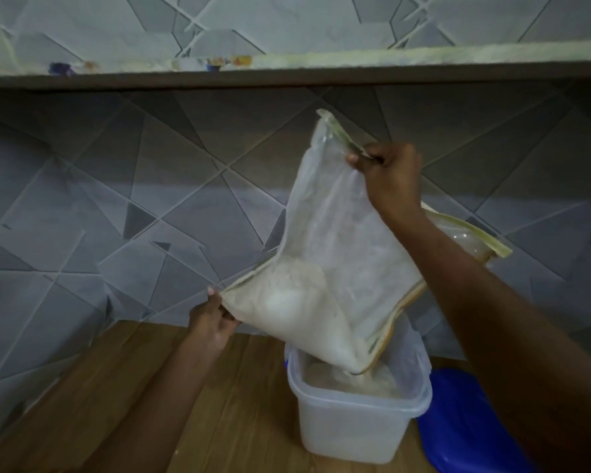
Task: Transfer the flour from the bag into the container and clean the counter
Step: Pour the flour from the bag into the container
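Above the container (357, 414), bag (335, 240) tilted, flour (287, 302) pouring in, left hand (210, 320) pinching its lower corner, right hand (388, 175) gripping its top edge, blue lid (464, 421) beside the container.

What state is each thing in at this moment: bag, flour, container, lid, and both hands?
bag: held tilted, low corner over the container, partly emptied.
flour: mostly in the bag's lower part, some already in the container.
container: open, upright on the counter, partly filled.
blue lid: off, lying beside the container.
left hand: pinches the bag's lower corner.
right hand: grips the bag's upper edge.
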